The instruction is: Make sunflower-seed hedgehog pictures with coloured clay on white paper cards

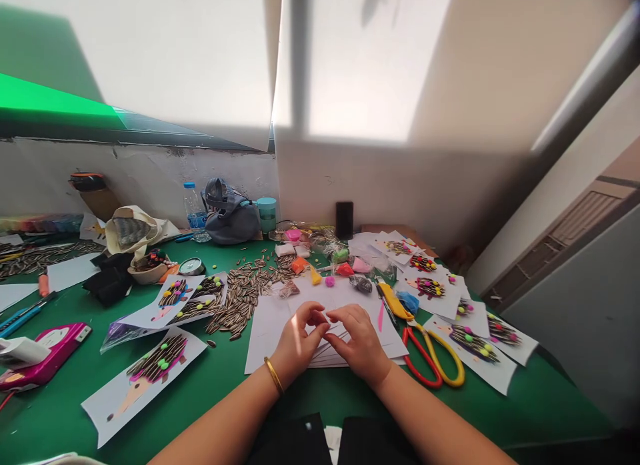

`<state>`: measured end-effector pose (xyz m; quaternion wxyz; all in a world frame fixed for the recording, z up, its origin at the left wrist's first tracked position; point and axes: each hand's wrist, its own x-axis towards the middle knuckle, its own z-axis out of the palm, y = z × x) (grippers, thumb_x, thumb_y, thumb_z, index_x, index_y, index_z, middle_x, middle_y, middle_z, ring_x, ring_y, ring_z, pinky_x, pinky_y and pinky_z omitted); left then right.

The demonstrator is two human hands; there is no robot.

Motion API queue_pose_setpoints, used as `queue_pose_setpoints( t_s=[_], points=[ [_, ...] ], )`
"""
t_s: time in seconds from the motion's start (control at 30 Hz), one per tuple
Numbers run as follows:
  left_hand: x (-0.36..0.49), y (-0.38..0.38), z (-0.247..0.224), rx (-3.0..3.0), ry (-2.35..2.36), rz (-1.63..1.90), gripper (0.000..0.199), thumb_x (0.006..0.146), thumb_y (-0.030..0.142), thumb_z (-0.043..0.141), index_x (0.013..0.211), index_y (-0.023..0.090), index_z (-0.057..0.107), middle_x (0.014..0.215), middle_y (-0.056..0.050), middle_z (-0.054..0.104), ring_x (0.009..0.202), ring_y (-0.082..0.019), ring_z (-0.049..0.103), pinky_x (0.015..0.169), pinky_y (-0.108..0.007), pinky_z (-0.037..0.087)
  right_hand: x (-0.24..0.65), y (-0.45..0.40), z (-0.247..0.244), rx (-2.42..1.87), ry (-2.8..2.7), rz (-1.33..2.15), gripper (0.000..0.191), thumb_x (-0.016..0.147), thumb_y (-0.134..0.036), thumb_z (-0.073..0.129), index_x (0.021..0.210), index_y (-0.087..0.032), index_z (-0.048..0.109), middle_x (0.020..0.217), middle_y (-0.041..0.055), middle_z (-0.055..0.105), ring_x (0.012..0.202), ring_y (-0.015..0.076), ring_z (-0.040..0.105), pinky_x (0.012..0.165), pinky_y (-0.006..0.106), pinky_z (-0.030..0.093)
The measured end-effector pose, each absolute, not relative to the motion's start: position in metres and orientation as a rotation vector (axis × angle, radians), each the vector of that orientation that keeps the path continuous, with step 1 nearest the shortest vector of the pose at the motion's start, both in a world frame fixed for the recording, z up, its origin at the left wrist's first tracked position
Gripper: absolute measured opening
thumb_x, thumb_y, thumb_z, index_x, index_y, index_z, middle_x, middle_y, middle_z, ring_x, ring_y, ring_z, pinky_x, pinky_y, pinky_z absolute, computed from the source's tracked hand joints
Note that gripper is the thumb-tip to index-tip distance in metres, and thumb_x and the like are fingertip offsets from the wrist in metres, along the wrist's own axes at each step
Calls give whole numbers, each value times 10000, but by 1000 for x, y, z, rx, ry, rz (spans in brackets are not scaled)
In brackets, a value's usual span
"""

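Above the white paper sheets my left hand and my right hand almost meet, fingertips facing each other. Both have their fingers curled with thumb and fingers drawn together; anything between them is too small or hidden to make out. A gold bracelet circles my left wrist. Just beyond the hands lie small lumps of coloured clay, among them a purple ball and a red lump. Scissors with red and yellow handles rest beside my right hand.
Sunflower seeds are heaped left of the paper. Hedgehog cards with seed spines lie on the left and right. A yellow utility knife, a black phone, a water bottle and a grey-blue bag stand or lie farther back.
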<state>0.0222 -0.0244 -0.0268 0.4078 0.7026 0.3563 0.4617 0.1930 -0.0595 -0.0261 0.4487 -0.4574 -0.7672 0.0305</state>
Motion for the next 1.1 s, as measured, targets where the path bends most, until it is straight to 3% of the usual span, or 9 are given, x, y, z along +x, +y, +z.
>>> queue_pose_setpoints(
  t_s=[0.17,0.4,0.63,0.77,0.93,1.1],
  points=[
    [22,-26,-27,1812,919,1092,323,877,350,605,1165,205,596,801,-6,649,761,-157,602,750,-302,500,192,-61,-25,-1132,-1917,90,114,924,-332,612,938,-227,655,873,37,677,870,205,581,800,362,422],
    [22,-26,-26,1710,888,1098,355,908,402,555,1193,193,590,823,-17,671,798,-174,639,756,-308,514,193,-61,-24,-1116,-1905,115,98,940,-267,575,939,-237,668,859,30,681,858,196,583,803,363,418],
    [21,-25,-23,1997,947,1036,302,945,407,490,808,191,651,797,-27,629,787,-173,581,755,-298,470,195,-59,-25,-1109,-1844,134,92,932,-250,576,967,-241,661,879,33,679,866,199,584,812,366,436],
    [21,-23,-26,1983,977,1074,252,922,392,537,816,196,652,792,-17,622,772,-167,574,732,-282,457,194,-60,-23,-1108,-1857,149,115,921,-293,611,1013,-242,658,902,37,684,895,207,589,825,373,442],
    [20,-24,-24,2061,971,1012,342,959,409,468,767,192,650,749,-20,617,736,-167,572,698,-282,448,196,-59,-23,-1093,-1872,131,122,945,-306,572,940,-242,676,860,37,687,851,199,599,808,370,451],
    [19,-32,-12,2376,981,903,320,978,331,426,859,199,692,849,-70,683,849,-213,617,785,-342,463,222,-43,-35,-1278,-1737,46,116,916,-242,563,966,-222,665,933,59,703,917,228,619,834,384,464]
  ],
)
